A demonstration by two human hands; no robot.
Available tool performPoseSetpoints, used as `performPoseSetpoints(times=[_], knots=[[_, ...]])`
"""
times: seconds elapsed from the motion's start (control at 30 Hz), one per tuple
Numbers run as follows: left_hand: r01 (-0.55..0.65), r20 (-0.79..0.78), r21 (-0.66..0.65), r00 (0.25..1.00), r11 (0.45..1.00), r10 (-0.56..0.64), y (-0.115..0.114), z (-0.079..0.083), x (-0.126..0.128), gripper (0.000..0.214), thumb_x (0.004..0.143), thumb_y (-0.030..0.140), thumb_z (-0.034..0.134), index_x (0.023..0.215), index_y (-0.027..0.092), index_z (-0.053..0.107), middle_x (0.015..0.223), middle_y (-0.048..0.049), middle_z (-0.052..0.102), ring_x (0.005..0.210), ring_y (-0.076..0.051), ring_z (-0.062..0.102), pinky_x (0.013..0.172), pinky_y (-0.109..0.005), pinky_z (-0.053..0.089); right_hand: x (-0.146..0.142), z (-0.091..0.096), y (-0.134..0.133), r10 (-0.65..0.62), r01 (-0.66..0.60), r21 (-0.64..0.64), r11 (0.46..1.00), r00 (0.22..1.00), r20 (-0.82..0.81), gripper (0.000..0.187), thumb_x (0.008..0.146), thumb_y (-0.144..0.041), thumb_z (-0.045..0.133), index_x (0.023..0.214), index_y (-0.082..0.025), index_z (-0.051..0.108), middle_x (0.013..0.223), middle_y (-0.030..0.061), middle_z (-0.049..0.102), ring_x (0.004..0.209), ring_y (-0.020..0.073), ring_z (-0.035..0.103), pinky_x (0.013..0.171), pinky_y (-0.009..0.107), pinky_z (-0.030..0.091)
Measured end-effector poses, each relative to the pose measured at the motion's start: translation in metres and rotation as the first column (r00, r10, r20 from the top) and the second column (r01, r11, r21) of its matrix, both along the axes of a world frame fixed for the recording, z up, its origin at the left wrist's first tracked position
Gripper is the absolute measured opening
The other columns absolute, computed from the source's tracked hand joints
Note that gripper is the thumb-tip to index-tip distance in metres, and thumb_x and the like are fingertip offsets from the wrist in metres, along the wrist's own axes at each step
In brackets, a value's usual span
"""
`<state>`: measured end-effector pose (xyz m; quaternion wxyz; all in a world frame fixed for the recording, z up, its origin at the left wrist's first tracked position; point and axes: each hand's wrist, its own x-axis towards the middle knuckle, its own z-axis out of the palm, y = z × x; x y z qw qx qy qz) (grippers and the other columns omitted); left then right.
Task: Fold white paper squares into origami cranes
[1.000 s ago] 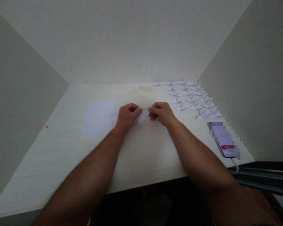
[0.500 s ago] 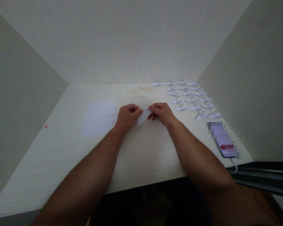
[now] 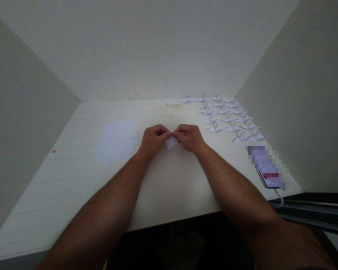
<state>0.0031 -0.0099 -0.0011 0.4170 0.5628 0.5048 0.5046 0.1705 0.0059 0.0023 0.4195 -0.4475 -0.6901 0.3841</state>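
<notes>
A small folded piece of white paper [image 3: 171,143] is held between my two hands above the middle of the table, its pointed end toward me. My left hand [image 3: 155,139] pinches its upper left part between thumb and forefinger. Against that thumb, my right hand [image 3: 189,136] pinches the paper's upper right part, fingers curled. Both sets of fingertips meet and hide the top of the paper. Left of my left hand lies a stack of white paper sheets [image 3: 117,142]. Beyond my right hand stand several folded white paper cranes [image 3: 228,119] in rows.
A phone [image 3: 266,167], partly blurred out, lies at the table's right edge with a white cable [image 3: 280,198] attached. Walls enclose the pale table [image 3: 171,187] at the back and both sides. A small orange-red spot [image 3: 54,151] shows at the far left.
My right hand has moved left, so that its fingertips now meet those of my left hand. Less of the folded paper shows between them.
</notes>
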Motion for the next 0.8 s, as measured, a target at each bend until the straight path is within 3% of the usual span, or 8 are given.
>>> performPoseSetpoints(times=[0.3,0.5,0.6,0.8], knots=[[0.071,0.050,0.023,0.996,0.997,-0.072,0.000,0.000,0.000,0.020,0.071,0.033,0.073,0.068,0.017,0.063,0.058,0.0032,0.057,0.053,-0.008,0.046,0.052,-0.023,0.035,0.001,0.000,0.000,-0.012,0.011,-0.047,0.999,1.000,-0.023,0.020,0.078,-0.034,0.066,0.069,-0.016,0.067,0.055,-0.0013,0.061,0.052,0.0112,0.056,0.052,0.023,0.041],[0.016,0.028,0.026,0.999,1.000,-0.017,0.000,0.000,-0.001,0.016,0.068,0.029,0.072,0.065,0.017,0.064,0.058,0.0026,0.059,0.054,-0.009,0.047,0.054,-0.023,0.036,-0.001,0.001,-0.002,0.002,-0.003,0.004,1.000,1.000,0.023,0.019,0.079,-0.032,0.067,0.068,-0.017,0.069,0.055,-0.0011,0.063,0.053,0.0104,0.056,0.053,0.023,0.041],[0.005,0.006,0.033,1.000,0.999,-0.005,0.001,0.000,-0.002,0.013,0.068,0.026,0.072,0.064,0.017,0.064,0.058,0.0025,0.059,0.055,-0.009,0.048,0.054,-0.023,0.036,0.000,0.003,-0.002,0.007,-0.006,-0.053,0.999,1.000,0.027,0.019,0.078,-0.032,0.068,0.067,-0.016,0.069,0.053,-0.0008,0.063,0.051,0.0105,0.057,0.052,0.022,0.042],[-0.061,0.050,0.004,0.997,0.998,0.061,0.002,0.000,-0.003,0.012,0.067,0.025,0.071,0.062,0.018,0.062,0.052,0.0047,0.053,0.049,-0.008,0.041,0.050,-0.023,0.032,0.006,-0.004,0.008,0.044,-0.065,-0.207,0.976,0.994,-0.105,0.038,0.076,-0.051,0.070,0.064,-0.015,0.067,0.054,0.0035,0.066,0.047,0.0103,0.057,0.046,0.021,0.042]])
